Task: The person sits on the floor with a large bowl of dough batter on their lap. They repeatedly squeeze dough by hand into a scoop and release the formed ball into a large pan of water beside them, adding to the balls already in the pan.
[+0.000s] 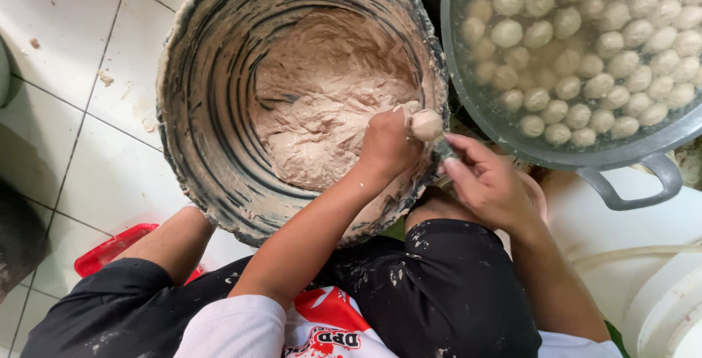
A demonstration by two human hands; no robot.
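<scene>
While left hand (386, 144) squeezes ball (426, 124), right hand (486, 182) grips spoon (442, 147)

A smooth, pale, round paste ball (427, 125) sits at the top of the left grip (387, 146), touching the spoon (441, 147) held in the right grip (486, 182). Beige, wet paste (322, 102) lies heaped in the smeared bucket (197, 109) just beyond the left grip.

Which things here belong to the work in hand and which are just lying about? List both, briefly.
In use:
- left hand, squeezing out a paste ball
- right hand, holding a spoon to the ball
- bucket of paste
- grey pot of water with floating balls

Lying about:
- red tray on the tiled floor
- white container, lower right
</scene>
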